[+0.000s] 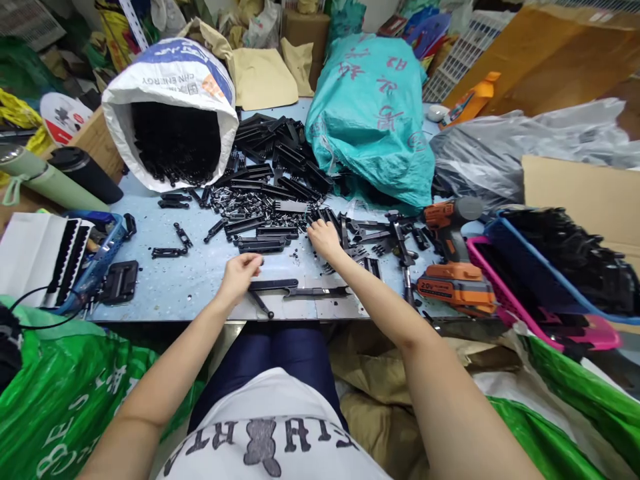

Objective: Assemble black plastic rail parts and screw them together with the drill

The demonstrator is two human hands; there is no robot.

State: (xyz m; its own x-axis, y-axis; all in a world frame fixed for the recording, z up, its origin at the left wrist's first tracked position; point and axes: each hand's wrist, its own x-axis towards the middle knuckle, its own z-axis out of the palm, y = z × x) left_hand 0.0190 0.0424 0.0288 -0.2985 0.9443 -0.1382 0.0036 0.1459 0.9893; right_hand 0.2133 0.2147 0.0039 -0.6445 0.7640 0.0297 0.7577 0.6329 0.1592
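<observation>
My left hand (241, 273) hovers above the front of the table with thumb and fingertips pinched; a tiny dark bit shows at the tips, too small to name. Farther right, my right hand (324, 239) reaches down into black pronged plastic parts (327, 217), its fingers bent together; whatever they grip is hidden. Between my hands and the table edge lie a long black bar (275, 285) and a dark flat piece with a forked end (317, 292). A short black arm (261, 305) slants below the bar. Black slotted pieces (265, 245) are stacked just behind my left hand.
Loose screws (245, 203) and black strips (280, 147) heap at the back. A white sack (115, 127) and a teal sack (370, 100) flank them. An orange-black cordless drill (453, 230) stands right, before blue (550, 283) and pink (525, 313) baskets. Bottles (55, 177) lie left.
</observation>
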